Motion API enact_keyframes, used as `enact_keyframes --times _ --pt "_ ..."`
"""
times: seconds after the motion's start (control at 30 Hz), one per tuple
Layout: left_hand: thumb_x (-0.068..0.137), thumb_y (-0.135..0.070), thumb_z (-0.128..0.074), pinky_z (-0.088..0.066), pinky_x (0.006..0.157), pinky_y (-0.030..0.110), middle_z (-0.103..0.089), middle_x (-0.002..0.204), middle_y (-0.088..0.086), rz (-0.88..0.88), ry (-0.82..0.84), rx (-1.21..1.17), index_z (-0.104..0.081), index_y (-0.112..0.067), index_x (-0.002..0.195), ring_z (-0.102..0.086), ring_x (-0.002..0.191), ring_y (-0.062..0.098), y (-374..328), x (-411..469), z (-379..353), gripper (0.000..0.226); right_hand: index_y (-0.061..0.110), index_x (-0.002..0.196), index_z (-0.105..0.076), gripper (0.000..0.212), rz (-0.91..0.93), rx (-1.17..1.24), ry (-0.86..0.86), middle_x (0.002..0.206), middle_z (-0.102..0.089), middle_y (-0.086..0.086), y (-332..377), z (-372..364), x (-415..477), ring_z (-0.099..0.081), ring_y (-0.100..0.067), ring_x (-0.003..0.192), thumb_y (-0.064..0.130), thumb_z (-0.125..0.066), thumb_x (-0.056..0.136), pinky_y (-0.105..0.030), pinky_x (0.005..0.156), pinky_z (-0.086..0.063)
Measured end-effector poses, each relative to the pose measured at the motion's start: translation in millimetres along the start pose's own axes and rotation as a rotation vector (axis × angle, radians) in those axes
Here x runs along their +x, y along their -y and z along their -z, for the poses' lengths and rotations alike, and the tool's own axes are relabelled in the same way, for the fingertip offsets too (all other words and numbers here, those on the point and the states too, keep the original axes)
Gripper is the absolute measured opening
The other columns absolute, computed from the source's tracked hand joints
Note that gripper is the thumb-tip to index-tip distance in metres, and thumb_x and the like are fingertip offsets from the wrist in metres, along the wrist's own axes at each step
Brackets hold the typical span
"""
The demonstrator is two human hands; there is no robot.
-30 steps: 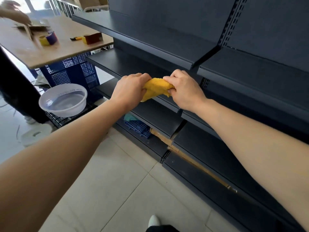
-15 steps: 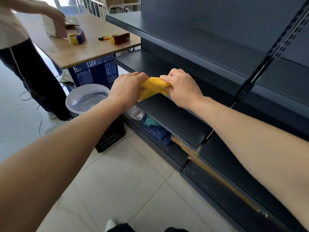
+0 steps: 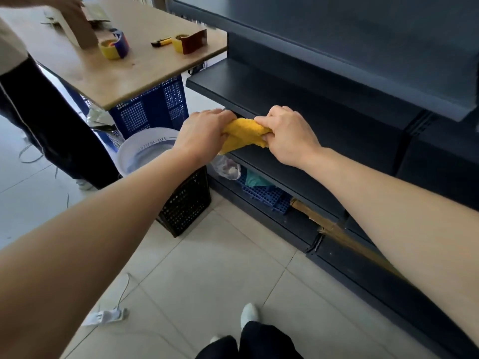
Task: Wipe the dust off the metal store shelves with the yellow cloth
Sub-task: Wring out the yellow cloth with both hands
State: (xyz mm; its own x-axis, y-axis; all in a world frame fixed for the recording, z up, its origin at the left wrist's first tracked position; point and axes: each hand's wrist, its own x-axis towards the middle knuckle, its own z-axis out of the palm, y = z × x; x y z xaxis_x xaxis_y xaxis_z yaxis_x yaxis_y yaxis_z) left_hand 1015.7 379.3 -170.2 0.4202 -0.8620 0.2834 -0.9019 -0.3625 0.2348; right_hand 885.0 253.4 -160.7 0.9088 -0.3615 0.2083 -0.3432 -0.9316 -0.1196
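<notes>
The yellow cloth (image 3: 243, 133) is bunched and twisted between both hands, in the air in front of the dark metal shelves (image 3: 324, 99). My left hand (image 3: 201, 133) grips its left end and my right hand (image 3: 287, 133) grips its right end. Both fists are closed around it, just in front of the edge of a middle shelf. Several shelf levels run from the upper middle to the lower right.
A white basin of water (image 3: 142, 151) sits on a black crate (image 3: 186, 203) to the left. A wooden table (image 3: 116, 60) holds tape rolls, with a blue crate (image 3: 155, 107) under it. Another person (image 3: 39, 107) stands at the left. Blue plastic pieces (image 3: 264, 195) lie on the bottom shelf.
The view has swung left and down along the shelves. Both hands stay closed on the twisted cloth, now close beside the basin and nearer the table.
</notes>
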Motion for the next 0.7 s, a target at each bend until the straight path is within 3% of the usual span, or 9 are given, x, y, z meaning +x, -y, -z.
enact_keyframes --times 0.33,0.47,0.7 --pt "0.088 -0.012 -0.053 -0.048 0.081 0.04 -0.065 0.106 0.007 0.082 0.074 -0.004 -0.059 -0.016 0.114 -0.06 0.096 0.029 94 11 -18 0.027 0.013 0.11 -0.065 0.022 0.086 0.06 0.073 0.107 -0.058 -0.011 31 -52 76 -0.052 -0.029 0.104 0.013 -0.049 0.095 -0.038 0.086 -0.043" --pt "0.089 -0.002 -0.049 -0.043 0.082 0.039 -0.06 0.111 0.008 0.077 0.121 -0.002 -0.054 -0.018 0.122 -0.056 0.1 0.029 136 18 -29 0.038 0.015 0.102 -0.065 0.017 0.107 -0.008 0.093 0.1 -0.06 -0.007 46 -74 107 -0.05 -0.028 0.104 0.018 -0.05 0.094 -0.039 0.089 -0.039" --pt "0.087 -0.001 -0.052 -0.04 0.085 0.041 -0.052 0.117 0.012 0.011 0.192 -0.009 -0.05 -0.019 0.127 -0.052 0.102 0.033 230 39 -45 0.044 0.019 0.088 -0.063 0.016 -0.003 -0.031 0.094 0.089 -0.058 -0.006 95 -119 170 -0.045 -0.028 0.102 0.018 -0.048 0.093 -0.037 0.086 -0.036"
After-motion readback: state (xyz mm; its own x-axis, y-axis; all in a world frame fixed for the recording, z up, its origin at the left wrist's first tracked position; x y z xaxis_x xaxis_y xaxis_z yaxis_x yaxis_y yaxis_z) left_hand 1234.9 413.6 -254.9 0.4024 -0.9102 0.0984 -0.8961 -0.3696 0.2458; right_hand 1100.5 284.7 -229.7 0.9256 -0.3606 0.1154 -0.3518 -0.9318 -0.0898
